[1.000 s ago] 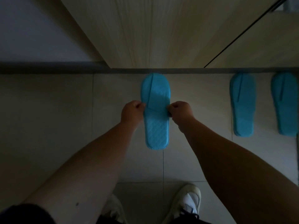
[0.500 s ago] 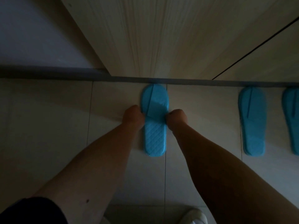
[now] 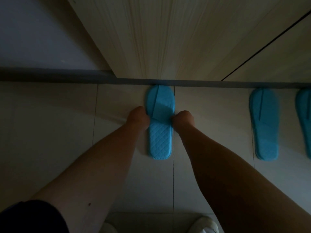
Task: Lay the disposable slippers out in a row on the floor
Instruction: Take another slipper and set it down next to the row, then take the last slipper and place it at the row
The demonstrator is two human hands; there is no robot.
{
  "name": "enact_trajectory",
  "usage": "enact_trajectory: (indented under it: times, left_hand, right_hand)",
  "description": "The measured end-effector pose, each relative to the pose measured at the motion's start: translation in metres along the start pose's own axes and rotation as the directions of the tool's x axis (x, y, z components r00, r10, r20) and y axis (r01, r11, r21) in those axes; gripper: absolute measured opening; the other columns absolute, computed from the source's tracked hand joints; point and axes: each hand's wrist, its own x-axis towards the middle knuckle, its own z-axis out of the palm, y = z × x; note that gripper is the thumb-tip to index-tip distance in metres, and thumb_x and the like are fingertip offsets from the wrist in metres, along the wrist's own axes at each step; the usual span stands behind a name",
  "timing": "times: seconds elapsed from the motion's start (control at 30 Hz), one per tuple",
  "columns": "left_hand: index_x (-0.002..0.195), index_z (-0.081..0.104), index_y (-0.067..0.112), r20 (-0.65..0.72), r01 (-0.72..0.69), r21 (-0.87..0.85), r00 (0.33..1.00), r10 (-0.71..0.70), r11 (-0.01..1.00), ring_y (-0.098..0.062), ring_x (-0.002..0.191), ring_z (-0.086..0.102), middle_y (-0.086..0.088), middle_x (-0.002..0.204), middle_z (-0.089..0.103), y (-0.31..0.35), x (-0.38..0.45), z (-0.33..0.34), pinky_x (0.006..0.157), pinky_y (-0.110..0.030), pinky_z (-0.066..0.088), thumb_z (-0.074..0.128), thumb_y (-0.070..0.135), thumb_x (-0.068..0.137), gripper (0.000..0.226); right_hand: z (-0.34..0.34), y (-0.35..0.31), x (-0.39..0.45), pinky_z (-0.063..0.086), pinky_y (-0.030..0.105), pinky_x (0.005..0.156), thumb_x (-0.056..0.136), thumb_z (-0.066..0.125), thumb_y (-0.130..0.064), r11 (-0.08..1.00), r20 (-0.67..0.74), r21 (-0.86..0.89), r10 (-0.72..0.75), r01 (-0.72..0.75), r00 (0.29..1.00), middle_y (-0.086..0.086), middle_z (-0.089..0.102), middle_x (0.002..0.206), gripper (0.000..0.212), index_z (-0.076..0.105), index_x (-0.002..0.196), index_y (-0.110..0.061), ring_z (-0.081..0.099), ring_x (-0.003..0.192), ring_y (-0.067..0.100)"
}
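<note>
Between both hands (image 3: 160,119), blue slipper (image 3: 159,132).

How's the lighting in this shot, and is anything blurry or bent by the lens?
Head view: dim and underexposed, arms nearly silhouetted; the middle slipper between the left hand and right hand is reasonably sharp, its quilting visible; the two slippers at right look soft and smeared; wide-angle distortion splays the wooden panel outward.
</note>
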Motion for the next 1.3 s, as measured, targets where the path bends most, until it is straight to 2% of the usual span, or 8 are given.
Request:
enact_trajectory:
  times: [0.2,0.3,0.43,0.63,0.73,0.87,1.1,1.3]
  left_hand:
    - [0.117,0.053,-0.002,0.013,0.001,0.014,1.000,-0.002,1.000,-0.034,0.112,0.057,-0.021,0.123,0.059,0.001,-0.009,-0.003,0.086,-0.035,0.045,0.051,0.017,0.093,0.031]
    - [0.114,0.052,-0.003,0.028,0.009,0.009,1.000,-0.010,1.000,-0.034,0.108,0.058,-0.021,0.119,0.060,0.002,-0.025,-0.012,0.082,-0.035,0.046,0.049,0.025,0.094,0.035]
    - [0.127,0.046,0.004,0.023,-0.067,0.156,0.998,0.064,0.985,-0.033,0.113,0.054,-0.019,0.128,0.051,0.017,-0.079,-0.047,0.086,-0.036,0.045,0.044,0.030,0.096,0.041]
    - [0.118,0.050,0.007,0.093,-0.323,0.426,0.945,0.315,0.845,-0.032,0.103,0.054,-0.015,0.115,0.056,0.063,-0.212,-0.132,0.080,-0.040,0.046,0.043,0.024,0.094,0.030]
    - [0.121,0.051,0.008,0.122,-0.431,0.551,0.889,0.442,0.715,-0.033,0.119,0.045,-0.014,0.126,0.053,0.088,-0.283,-0.179,0.095,-0.043,0.041,0.047,0.021,0.091,0.033]
    - [0.139,0.036,0.010,0.103,-0.534,0.620,0.782,0.615,0.575,-0.032,0.145,0.018,-0.013,0.153,0.030,0.118,-0.369,-0.240,0.113,-0.048,0.024,0.040,0.034,0.094,0.051]
    - [0.149,0.014,0.010,0.149,-0.620,0.683,0.636,0.757,0.386,-0.033,0.147,0.007,-0.013,0.159,0.014,0.170,-0.467,-0.303,0.116,-0.054,0.013,0.041,0.049,0.090,0.076]
    - [0.150,0.011,0.010,0.240,-0.656,0.722,0.537,0.809,0.221,-0.033,0.147,0.007,-0.014,0.160,0.013,0.229,-0.514,-0.292,0.117,-0.052,0.008,0.037,0.055,0.089,0.080]
  right_hand:
    - [-0.005,-0.001,-0.006,0.038,0.024,0.044,0.092,0.058,-0.023,0.999,-0.011,-0.039,-0.032,0.032,0.999,0.004,0.058,0.074,0.018,0.057,0.080,-0.009,0.056,0.061,0.013]
    - [-0.017,-0.010,-0.020,0.036,0.024,0.049,0.093,0.053,-0.027,0.978,-0.098,-0.165,-0.147,0.129,0.984,0.001,0.054,0.071,0.019,0.057,0.083,-0.011,0.054,0.062,0.014]
    - [-0.060,-0.021,-0.072,0.038,0.029,0.064,0.094,0.047,-0.030,0.871,-0.204,-0.412,-0.373,0.266,0.905,-0.002,0.051,0.076,0.017,0.052,0.082,-0.020,0.045,0.062,0.009]
    - [-0.149,-0.030,-0.205,0.046,0.042,0.088,0.093,0.044,-0.035,0.637,-0.164,-0.654,-0.646,0.408,0.745,0.008,0.063,0.108,0.033,0.061,0.111,-0.014,0.058,0.098,0.024]
    - [-0.190,-0.040,-0.287,0.042,0.044,0.098,0.091,0.046,-0.041,0.596,-0.122,-0.704,-0.637,0.386,0.761,0.009,0.059,0.122,0.040,0.056,0.120,-0.015,0.053,0.114,0.027]
    - [-0.243,-0.053,-0.393,0.018,0.048,0.116,0.094,0.041,-0.051,0.604,-0.071,-0.717,-0.561,0.349,0.825,0.012,0.032,0.153,0.062,0.034,0.143,-0.015,0.024,0.143,0.030]
    - [-0.311,-0.049,-0.526,0.005,0.050,0.119,0.095,0.031,-0.057,0.799,-0.280,-0.573,-0.400,0.182,0.873,0.011,0.008,0.161,0.072,0.012,0.151,-0.017,0.000,0.148,0.028]
    - [-0.363,-0.005,-0.576,0.004,0.051,0.119,0.093,0.034,-0.060,0.890,-0.437,-0.454,-0.270,0.048,0.858,0.010,0.008,0.161,0.074,0.014,0.151,-0.018,0.000,0.148,0.028]
